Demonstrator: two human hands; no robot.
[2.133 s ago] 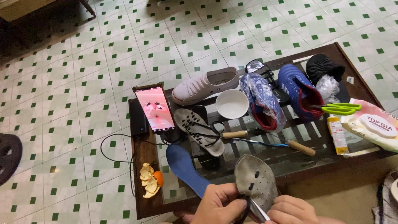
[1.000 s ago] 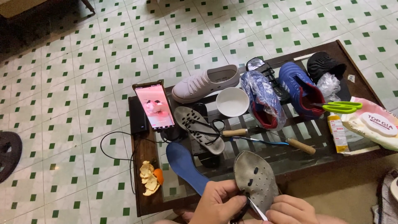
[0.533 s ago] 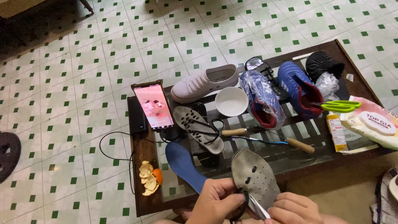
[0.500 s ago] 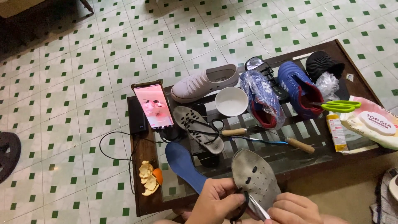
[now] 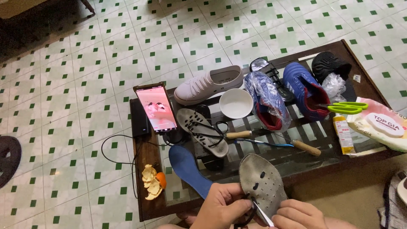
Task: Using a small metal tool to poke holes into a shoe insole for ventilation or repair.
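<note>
Left hand (image 5: 222,208) fingers (image 5: 237,206) curled tight, pinching grey insole (image 5: 263,184) by its lower edge. Right hand (image 5: 299,215) closed around thin metal tool (image 5: 261,214), tip touching insole.

1. Only one view existed: a camera worn on the person's head, so no second view shared any part of the scene.
2. It looked steeply down and forward, over a low glass-topped table (image 5: 364,63) onto the green-and-white tiled floor (image 5: 63,106) beyond.
3. The left hand (image 5: 222,208) and right hand (image 5: 301,215) sat at the bottom edge, nearest the lens, partly cut off.
4. The table ran slantwise across the frame, its far corner upper right.
5. The table was seen whole and near; the floor lay farther off.
</note>
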